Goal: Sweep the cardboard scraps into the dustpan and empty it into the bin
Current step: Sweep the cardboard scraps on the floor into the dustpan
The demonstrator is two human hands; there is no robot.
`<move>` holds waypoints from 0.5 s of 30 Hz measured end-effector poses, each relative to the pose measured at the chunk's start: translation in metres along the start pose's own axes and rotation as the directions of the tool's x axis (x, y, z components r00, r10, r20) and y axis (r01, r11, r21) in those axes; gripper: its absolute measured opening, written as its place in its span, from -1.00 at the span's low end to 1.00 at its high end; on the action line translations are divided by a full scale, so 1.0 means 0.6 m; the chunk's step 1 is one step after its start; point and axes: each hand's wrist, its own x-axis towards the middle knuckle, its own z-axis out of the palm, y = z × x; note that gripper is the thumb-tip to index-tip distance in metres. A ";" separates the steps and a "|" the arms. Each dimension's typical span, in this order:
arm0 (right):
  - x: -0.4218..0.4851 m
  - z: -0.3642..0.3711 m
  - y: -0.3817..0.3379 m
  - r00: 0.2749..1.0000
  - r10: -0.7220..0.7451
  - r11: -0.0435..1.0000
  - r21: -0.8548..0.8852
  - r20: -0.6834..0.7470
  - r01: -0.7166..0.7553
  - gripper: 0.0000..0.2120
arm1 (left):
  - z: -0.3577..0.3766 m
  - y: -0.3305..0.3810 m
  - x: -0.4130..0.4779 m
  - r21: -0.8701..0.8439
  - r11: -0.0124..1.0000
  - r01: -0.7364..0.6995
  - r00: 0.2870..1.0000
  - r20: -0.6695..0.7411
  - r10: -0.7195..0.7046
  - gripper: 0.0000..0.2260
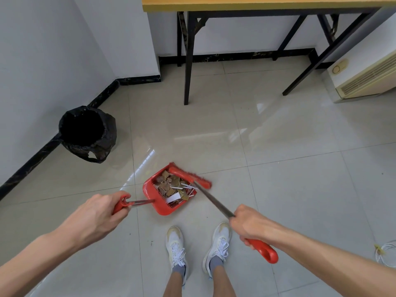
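Observation:
A red dustpan [159, 205] sits on the tiled floor in front of my feet, filled with brown cardboard scraps [169, 185] and a few white paper bits. My left hand [100, 213] grips the red end of the dustpan's long handle. My right hand [248, 226] is closed around the red-gripped handle of a broom [189, 175], whose red head rests across the dustpan's open far edge. A bin [85, 131] lined with a black bag stands open at the left, by the wall.
A wooden-topped table with black legs [188, 61] stands ahead against the wall. A cream air-conditioner unit [364, 80] is at the right. A coiled white cable [385, 251] lies on the floor at the right edge. My white shoes [175, 243] are just below the dustpan.

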 end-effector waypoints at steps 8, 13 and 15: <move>-0.018 -0.053 0.033 0.996 0.076 0.984 0.165 -0.054 -0.066 -0.77 | 0.003 -0.002 0.005 0.005 1.000 0.006 0.999 0.036 -0.006 -0.88; 0.029 -0.054 0.002 0.988 0.084 0.975 0.214 -0.130 -0.055 -0.80 | 0.000 0.005 0.002 0.014 0.999 0.041 0.997 0.070 -0.042 -0.94; 0.034 -0.035 -0.014 0.990 0.091 0.973 0.224 -0.112 -0.064 -0.82 | -0.002 0.007 0.005 -0.036 0.995 0.097 0.987 0.130 -0.092 -0.98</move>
